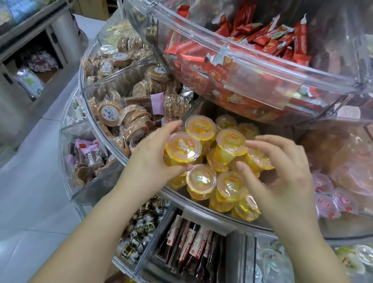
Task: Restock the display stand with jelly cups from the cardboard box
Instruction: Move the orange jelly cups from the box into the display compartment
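Note:
A heap of yellow jelly cups fills the middle compartment of the clear acrylic display stand. My left hand grips one yellow jelly cup at the left of the heap, thumb under it and fingers over its far rim. My right hand hovers over the right side of the heap with fingers loosely curled, holding nothing; its fingertips are close to a cup's lid. The cardboard box is out of view.
The tier above holds red wrapped snacks. Round brown discs fill the compartment to the left, pink jelly cups the one to the right. Below are dark packets and pale cups. A grey shelf unit stands at the left.

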